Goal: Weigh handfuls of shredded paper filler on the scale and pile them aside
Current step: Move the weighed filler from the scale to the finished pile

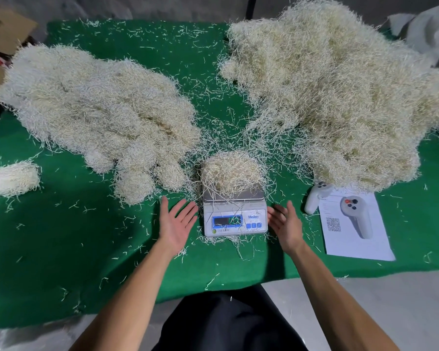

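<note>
A small white digital scale [235, 220] stands on the green cloth near the front middle, with a rounded handful of shredded paper filler [230, 172] resting on its metal pan. My left hand [176, 224] lies open, palm up, just left of the scale. My right hand [287, 224] is open on the scale's right side, palm turned inward. Neither hand touches the filler. A wide pile of clumped handfuls [96, 112] spreads to the left. A taller loose heap of filler [340, 89] fills the right side.
A small separate clump [13, 178] lies at the far left. A white handheld controller [314, 196] and a printed sheet [352, 224] with a second controller on it lie right of the scale. Loose strands litter the green cloth [61, 249]. Cardboard boxes [0, 34] stand back left.
</note>
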Demonstrator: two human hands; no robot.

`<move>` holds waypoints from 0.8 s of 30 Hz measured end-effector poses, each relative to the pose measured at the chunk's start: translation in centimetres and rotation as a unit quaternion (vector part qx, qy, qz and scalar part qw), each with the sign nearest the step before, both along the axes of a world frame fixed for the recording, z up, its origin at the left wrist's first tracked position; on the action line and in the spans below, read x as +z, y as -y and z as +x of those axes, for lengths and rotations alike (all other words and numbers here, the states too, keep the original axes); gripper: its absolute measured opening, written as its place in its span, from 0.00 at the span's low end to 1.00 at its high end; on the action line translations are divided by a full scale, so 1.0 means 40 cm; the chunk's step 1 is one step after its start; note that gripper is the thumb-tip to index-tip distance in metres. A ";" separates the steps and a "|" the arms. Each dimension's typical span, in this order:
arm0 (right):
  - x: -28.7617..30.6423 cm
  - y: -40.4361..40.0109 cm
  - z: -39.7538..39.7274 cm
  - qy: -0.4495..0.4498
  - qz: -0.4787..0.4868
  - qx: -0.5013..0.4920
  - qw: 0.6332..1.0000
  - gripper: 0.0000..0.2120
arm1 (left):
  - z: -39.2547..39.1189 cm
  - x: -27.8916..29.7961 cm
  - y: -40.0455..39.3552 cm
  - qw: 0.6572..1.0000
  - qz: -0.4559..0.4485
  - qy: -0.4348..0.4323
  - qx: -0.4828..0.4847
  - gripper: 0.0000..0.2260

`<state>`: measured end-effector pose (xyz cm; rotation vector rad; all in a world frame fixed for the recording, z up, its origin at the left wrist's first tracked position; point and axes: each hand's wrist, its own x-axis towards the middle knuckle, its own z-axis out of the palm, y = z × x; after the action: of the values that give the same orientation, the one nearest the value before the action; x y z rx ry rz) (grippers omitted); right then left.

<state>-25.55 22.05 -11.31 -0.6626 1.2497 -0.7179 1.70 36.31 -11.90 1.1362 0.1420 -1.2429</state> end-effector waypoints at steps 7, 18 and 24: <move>0.115 0.082 0.164 -0.213 -0.244 0.113 0.939 0.32 | -0.049 0.105 0.186 0.925 0.061 0.356 -0.120 0.25; 0.240 0.083 0.436 -0.101 -0.250 0.066 0.961 0.11 | -0.126 0.265 0.358 0.985 0.022 0.162 -0.060 0.20; 0.387 0.092 0.488 -0.070 -0.332 0.038 0.940 0.28 | -0.051 0.390 0.409 0.985 0.012 0.020 -0.172 0.32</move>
<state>-6.04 18.37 4.17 -1.3267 1.0916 -1.0530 -0.34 19.94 3.72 1.2403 -0.0740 -1.5234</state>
